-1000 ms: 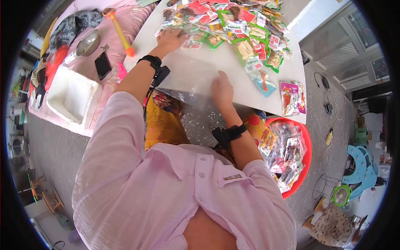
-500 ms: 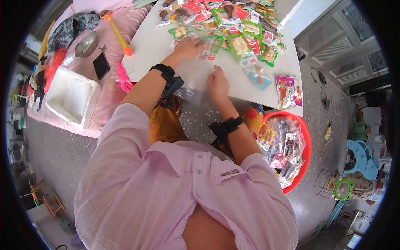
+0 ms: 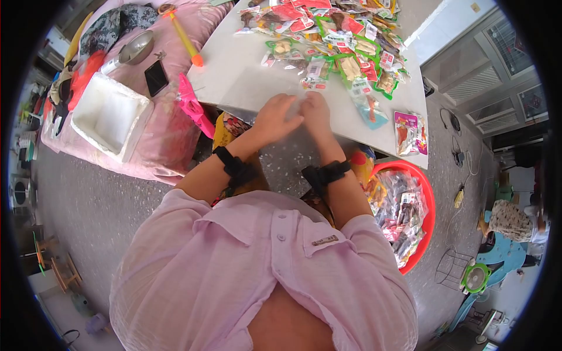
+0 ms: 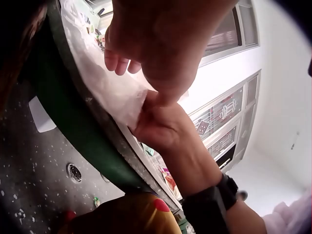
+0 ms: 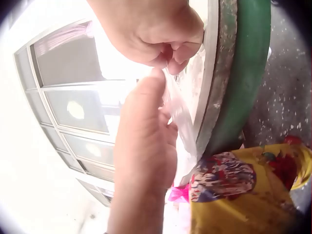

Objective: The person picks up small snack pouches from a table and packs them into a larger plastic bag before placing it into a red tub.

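Note:
Close to the table's near edge, my right hand (image 3: 317,116) pinches a clear plastic bag (image 5: 180,112) between its curled fingers. The bag's thin film spreads over the tabletop edge in the left wrist view. Beside it, my left hand (image 3: 275,117) has its thumb spread away from loosely bent fingers, the thumb tip right at the right hand and the film. Beyond both hands, vacuum-packed food packets (image 3: 351,69) lie heaped on the white table (image 3: 234,76). One green-edged packet (image 3: 318,69) is nearest the fingertips.
A red basin (image 3: 431,205) of packets stands on the floor at the right. Two purple packets (image 3: 411,133) lie at the table's right corner. On the pink bed at left are a white foam box (image 3: 111,146), a phone (image 3: 156,78) and a metal bowl (image 3: 138,48).
My left hand has come back from the packet pile to beside my right hand. A green-edged packet it was over now lies nearer, and my right hand has shifted slightly.

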Demonstrator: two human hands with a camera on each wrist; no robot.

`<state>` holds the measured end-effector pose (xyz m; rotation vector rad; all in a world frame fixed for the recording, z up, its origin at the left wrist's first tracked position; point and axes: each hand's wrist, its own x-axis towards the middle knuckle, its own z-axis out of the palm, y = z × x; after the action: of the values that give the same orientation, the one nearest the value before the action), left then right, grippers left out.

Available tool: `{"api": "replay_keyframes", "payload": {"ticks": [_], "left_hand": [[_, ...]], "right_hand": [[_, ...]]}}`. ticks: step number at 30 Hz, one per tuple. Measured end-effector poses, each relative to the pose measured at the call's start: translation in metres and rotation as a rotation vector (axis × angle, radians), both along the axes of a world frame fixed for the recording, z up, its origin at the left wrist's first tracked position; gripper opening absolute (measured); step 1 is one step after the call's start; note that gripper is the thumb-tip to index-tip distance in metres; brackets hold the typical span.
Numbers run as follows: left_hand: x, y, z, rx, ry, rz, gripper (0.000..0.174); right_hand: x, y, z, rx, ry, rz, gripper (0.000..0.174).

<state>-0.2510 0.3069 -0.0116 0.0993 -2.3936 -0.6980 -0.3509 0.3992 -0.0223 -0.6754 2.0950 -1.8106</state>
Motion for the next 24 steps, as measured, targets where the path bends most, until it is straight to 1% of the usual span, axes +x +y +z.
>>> {"api": "replay_keyframes", "payload": {"ticks": [1,3,4,6,7,9,12,13,15,17,19,21,24], "left_hand": [[0.003,0.000,0.000,0.005,-0.017,0.012,0.038],[0.005,0.000,0.003,0.012,-0.051,0.028,0.031],[0.004,-0.003,0.001,0.027,-0.111,0.047,0.026],[0.002,-0.009,-0.006,0.059,-0.237,0.079,0.016],[0.002,-0.012,-0.008,0.064,-0.189,0.093,0.012],[0.001,-0.019,-0.009,0.077,-0.090,0.125,0.007],[0.000,-0.046,0.002,-0.122,-0.074,0.292,0.006],[0.001,-0.055,0.007,-0.190,-0.073,0.294,0.005],[0.001,-0.070,0.012,-0.325,-0.071,0.297,0.004],[-0.003,-0.078,0.004,-0.361,-0.104,0.294,0.003],[-0.007,-0.080,-0.008,-0.371,-0.089,0.249,0.004],[-0.007,-0.076,-0.017,-0.323,-0.114,0.251,0.005],[-0.009,-0.067,-0.020,-0.246,-0.142,0.259,0.006]], "right_hand": [[0.002,0.000,0.005,-0.037,-0.115,-0.002,0.025],[0.000,-0.002,0.005,-0.007,-0.085,0.061,0.024],[-0.002,-0.004,0.004,0.006,-0.070,0.088,0.024],[-0.003,-0.009,-0.007,-0.044,-0.058,0.087,0.024],[-0.002,-0.009,-0.011,-0.066,-0.054,0.085,0.025],[-0.001,-0.006,-0.013,-0.029,0.018,0.071,0.026],[0.000,0.008,-0.008,0.045,0.139,0.099,0.027],[0.001,0.018,-0.003,0.072,0.180,0.116,0.027],[0.001,0.046,0.019,0.179,0.283,0.208,0.026],[-0.016,0.076,0.032,0.273,0.253,0.312,0.025],[-0.031,0.103,0.071,0.357,0.134,0.370,0.022],[-0.052,0.120,0.099,0.404,0.091,0.374,0.020],[-0.062,0.110,0.133,0.315,0.081,0.331,0.021]]}}
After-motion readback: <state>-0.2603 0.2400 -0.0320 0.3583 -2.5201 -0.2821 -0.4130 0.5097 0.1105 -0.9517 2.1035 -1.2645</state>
